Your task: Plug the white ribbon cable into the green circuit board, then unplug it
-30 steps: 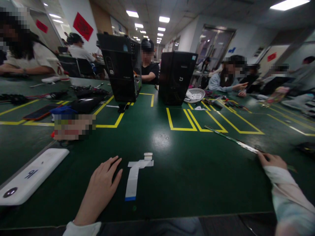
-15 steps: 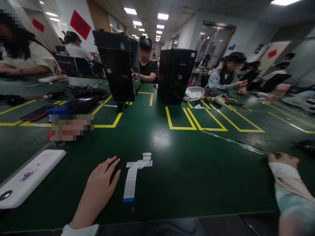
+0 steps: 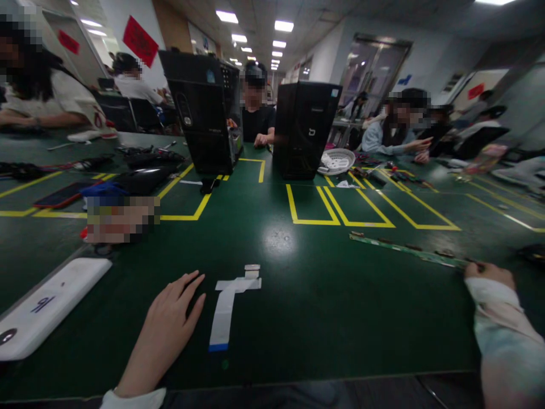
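Strip (image 3: 404,250): a long, thin green board on the right of the desk (image 3: 319,307), slanting from its far left end to its near right end; we cannot tell whether its left end touches the desk.
Right hand (image 3: 491,274): at the strip's right end, palm down, with our grip closed around that end; the fingertips are partly hidden from us.
Ribbon (image 3: 223,315): white and flat, bent near its far end, with a blue edge at the near end and a small connector at the far end; it lies on the desk, left of the middle.
Left hand (image 3: 168,324): just left of the ribbon and apart from it, back up, fingers spread, our grip released and holding nothing.
White case (image 3: 59,307): at the near left, well apart from our left hand, with a dark mark on top.
Yellow tape (image 3: 317,222): rectangles marked on the desk beyond our hands.
Towers: two black ones upright at the far side, the left tower (image 3: 204,125) and the right tower (image 3: 304,130).
Basket (image 3: 351,159): pale, just right of the right tower, with white items in it.
Co-worker (image 3: 258,122): in black, facing us between the towers.
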`<state>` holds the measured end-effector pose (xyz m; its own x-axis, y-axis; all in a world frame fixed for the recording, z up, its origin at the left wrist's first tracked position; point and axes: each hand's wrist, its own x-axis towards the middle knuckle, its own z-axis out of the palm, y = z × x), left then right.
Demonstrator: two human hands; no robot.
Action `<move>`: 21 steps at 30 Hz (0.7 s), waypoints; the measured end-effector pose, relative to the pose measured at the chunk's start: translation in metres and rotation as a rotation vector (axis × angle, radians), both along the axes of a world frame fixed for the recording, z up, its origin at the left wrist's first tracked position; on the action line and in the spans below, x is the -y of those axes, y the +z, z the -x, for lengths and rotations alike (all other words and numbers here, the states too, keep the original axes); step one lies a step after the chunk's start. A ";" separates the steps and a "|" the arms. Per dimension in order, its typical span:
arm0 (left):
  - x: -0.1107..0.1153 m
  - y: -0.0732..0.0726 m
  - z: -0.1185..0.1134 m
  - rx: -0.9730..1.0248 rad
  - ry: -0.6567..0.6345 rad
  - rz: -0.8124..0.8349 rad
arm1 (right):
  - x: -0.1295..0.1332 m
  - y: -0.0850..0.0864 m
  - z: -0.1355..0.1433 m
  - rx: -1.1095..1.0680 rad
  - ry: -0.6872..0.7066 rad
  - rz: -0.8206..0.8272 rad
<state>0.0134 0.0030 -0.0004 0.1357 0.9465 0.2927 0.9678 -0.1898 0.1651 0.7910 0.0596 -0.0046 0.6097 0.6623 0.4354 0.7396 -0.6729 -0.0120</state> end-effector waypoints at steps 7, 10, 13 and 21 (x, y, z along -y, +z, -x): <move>0.000 0.001 -0.001 -0.002 0.001 0.003 | -0.004 0.019 0.033 -0.180 -0.060 0.175; 0.000 0.001 -0.001 0.002 0.001 0.009 | -0.007 0.023 0.063 -0.164 0.042 0.202; 0.000 0.000 0.000 0.003 0.003 0.021 | -0.011 0.016 0.093 -0.111 0.147 0.190; -0.002 -0.001 0.001 -0.005 -0.001 -0.001 | -0.039 -0.019 0.172 -0.046 0.507 0.111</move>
